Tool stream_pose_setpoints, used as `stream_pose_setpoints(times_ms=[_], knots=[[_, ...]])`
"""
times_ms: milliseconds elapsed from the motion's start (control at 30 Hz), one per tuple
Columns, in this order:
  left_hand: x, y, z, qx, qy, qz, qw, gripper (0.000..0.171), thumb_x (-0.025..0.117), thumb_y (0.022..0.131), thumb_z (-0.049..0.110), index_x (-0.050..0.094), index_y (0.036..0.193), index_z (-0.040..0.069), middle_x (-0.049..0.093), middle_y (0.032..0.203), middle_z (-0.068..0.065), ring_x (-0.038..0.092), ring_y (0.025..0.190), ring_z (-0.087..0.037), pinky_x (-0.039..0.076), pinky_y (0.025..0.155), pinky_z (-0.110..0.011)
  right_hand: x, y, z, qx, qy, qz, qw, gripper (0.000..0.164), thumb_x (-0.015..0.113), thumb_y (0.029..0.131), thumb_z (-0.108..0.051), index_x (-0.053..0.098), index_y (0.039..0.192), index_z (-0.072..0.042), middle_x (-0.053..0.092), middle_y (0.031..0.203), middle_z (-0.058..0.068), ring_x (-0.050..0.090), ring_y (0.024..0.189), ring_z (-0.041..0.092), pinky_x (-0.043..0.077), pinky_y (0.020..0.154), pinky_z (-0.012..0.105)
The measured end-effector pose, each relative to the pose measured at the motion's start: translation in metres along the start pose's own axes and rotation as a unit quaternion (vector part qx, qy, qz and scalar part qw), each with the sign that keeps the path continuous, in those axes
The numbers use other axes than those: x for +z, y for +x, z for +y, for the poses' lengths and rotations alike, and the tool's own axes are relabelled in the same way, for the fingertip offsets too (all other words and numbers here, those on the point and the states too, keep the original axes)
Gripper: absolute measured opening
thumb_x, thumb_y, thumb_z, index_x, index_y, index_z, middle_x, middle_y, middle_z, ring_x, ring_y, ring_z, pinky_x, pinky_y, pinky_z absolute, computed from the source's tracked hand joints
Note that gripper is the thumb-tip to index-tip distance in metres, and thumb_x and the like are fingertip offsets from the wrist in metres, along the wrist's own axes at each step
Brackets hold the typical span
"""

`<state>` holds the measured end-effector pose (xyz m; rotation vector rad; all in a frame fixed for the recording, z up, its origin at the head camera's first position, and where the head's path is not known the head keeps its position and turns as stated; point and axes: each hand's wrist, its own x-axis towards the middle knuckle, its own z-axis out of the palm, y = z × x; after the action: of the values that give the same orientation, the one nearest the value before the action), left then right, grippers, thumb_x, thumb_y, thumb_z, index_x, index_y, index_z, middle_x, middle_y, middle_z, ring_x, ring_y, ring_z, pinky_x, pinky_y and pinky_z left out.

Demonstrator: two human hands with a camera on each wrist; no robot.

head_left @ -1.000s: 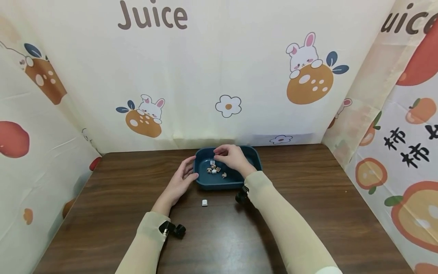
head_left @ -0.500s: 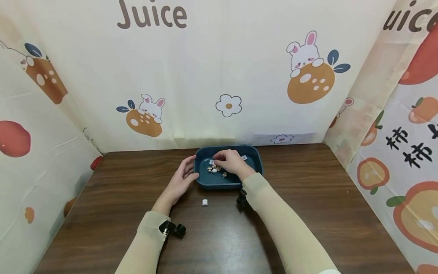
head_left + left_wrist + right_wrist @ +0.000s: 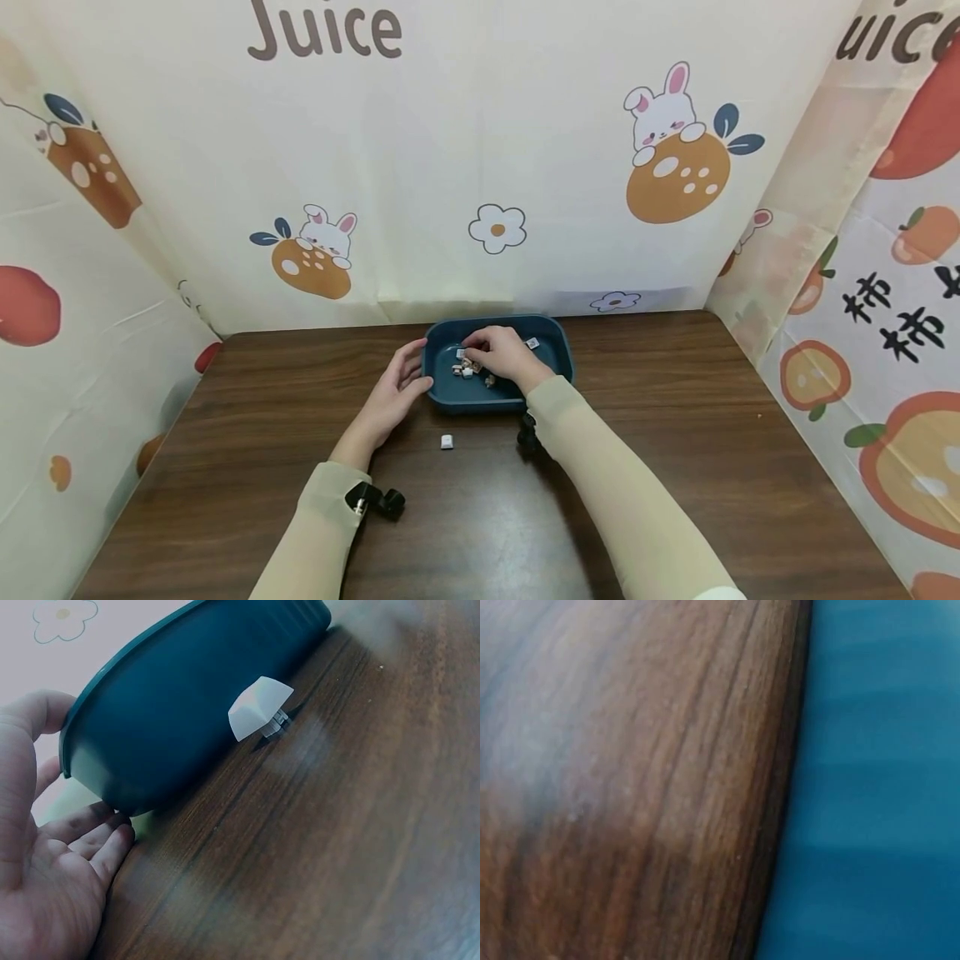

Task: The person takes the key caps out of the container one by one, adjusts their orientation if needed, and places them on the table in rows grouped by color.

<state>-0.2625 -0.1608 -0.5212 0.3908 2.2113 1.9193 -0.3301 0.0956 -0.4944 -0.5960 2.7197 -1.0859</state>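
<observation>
A dark teal tray (image 3: 517, 407) stands near the table's back edge, holding several small white and brown pieces (image 3: 467, 367), some of them white keycaps. My left hand (image 3: 390, 398) holds its left end. In the left wrist view the thumb is at the rim and the other fingers lie low against the tray's wall (image 3: 172, 697). My right hand (image 3: 504, 357) reaches into the tray with bent fingers, thumb and fingertips right at the cluster; I cannot tell whether they pinch a piece. A white keycap (image 3: 259, 706) sits on the table in front of the tray.
Another white keycap (image 3: 532, 342) lies apart in the tray's right part. The brown wooden table (image 3: 660, 417) extends around the tray. Printed cloth (image 3: 420, 167) hangs behind and at both sides. A black wrist camera (image 3: 384, 502) is strapped to the left sleeve.
My right hand has moved slightly down and left within the tray, its fingertips now at the cluster. This uncovers the white keycap at the tray's right. My left hand stays at the tray.
</observation>
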Motion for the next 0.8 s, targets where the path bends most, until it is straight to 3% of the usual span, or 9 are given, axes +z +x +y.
stream_pose_setpoints(times_ms=[467, 800], knots=[[-0.0011, 0.0007, 0.0008, -0.005, 0.003, -0.001, 1.0000, 0.064, 0.060, 0.112, 0.013, 0.034, 0.168, 0.028, 0.042, 0.171, -0.016, 0.040, 0.158, -0.036, 0.033, 0.128, -0.058, -0.0004, 0.0003, -0.0069, 0.005, -0.015, -0.017, 1.000, 0.030, 0.075, 0.106, -0.020, 0.077, 0.133, -0.007, 0.074, 0.120, 0.007, 0.071, 0.099, 0.017, 0.061, 0.092, 0.036], [0.0001, 0.0001, -0.0005, -0.010, 0.008, 0.003, 0.9999, 0.063, 0.061, 0.112, 0.014, 0.035, 0.168, 0.029, 0.044, 0.170, -0.015, 0.041, 0.157, -0.035, 0.034, 0.128, -0.057, 0.0015, -0.0002, -0.0044, 0.006, -0.011, -0.012, 1.000, 0.024, 0.081, 0.102, -0.022, 0.082, 0.122, -0.010, 0.074, 0.117, 0.006, 0.071, 0.098, 0.016, 0.062, 0.091, 0.037]])
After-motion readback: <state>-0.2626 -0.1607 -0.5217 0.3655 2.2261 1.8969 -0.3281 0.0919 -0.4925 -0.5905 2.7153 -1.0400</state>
